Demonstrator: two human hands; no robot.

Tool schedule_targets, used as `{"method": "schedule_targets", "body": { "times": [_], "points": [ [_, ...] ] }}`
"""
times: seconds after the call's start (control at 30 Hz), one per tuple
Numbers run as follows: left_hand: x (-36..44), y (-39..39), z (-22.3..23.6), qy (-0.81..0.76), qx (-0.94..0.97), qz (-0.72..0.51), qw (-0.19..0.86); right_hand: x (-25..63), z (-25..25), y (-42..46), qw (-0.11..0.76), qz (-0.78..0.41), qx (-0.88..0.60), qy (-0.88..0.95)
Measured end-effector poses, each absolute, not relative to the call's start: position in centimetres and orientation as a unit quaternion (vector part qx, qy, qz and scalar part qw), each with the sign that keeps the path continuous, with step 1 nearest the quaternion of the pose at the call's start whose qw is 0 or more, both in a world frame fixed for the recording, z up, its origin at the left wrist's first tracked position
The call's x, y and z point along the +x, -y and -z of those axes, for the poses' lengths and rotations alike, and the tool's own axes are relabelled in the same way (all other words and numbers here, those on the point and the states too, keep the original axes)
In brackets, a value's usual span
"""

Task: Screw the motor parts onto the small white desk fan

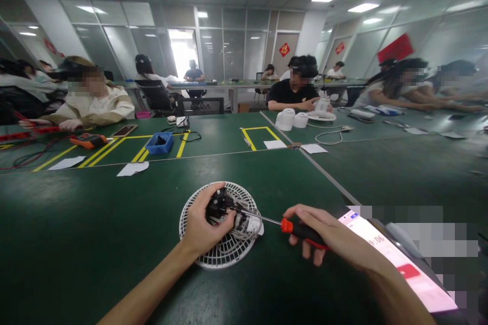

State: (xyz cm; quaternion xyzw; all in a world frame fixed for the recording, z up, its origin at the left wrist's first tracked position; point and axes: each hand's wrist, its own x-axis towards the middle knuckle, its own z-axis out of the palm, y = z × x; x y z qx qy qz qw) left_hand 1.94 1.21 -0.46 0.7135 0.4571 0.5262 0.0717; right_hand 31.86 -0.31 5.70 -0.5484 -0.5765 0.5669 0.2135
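Observation:
My left hand (204, 223) is closed around a black fan part (218, 203) at the middle of a round white fan grille (219, 260). The grille lies on the green table, with a pale coiled cord and a white piece at its right side. My right hand (314, 228) grips a screwdriver (301, 231) with a red and black handle. Its metal shaft points left, and the tip reaches the black part between my left thumb and fingers. The exact contact at the tip is too small to make out.
A lit phone (396, 259) is by my right forearm. Across the table are a blue bin (159, 143), an orange meter (88, 140), white paper slips (133, 168) and white round parts (285, 120). A co-worker in black (292, 92) handles another white fan piece.

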Motion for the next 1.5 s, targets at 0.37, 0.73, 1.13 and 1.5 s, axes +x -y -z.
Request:
{"method": "schedule_targets", "body": {
  "times": [0.37, 0.73, 1.13, 1.5],
  "points": [
    [1.9, -1.2, 0.4, -0.445, 0.723, -0.525, 0.062, 32.9, -5.5, -0.3, 0.261, -0.530, -0.528, 0.610],
    [2.0, -1.4, 0.6, -0.451, 0.718, -0.525, 0.072, 31.6, -5.1, -0.1, 0.208, -0.564, -0.569, 0.561],
    [2.1, -1.4, 0.7, -0.450, 0.719, -0.525, 0.072, 32.6, -5.2, -1.1, 0.246, -0.526, -0.550, 0.600],
    [2.1, -1.3, 0.4, -0.454, 0.709, -0.533, 0.090, 32.0, -5.3, -0.2, 0.183, -0.612, -0.510, 0.576]
  ]
}}
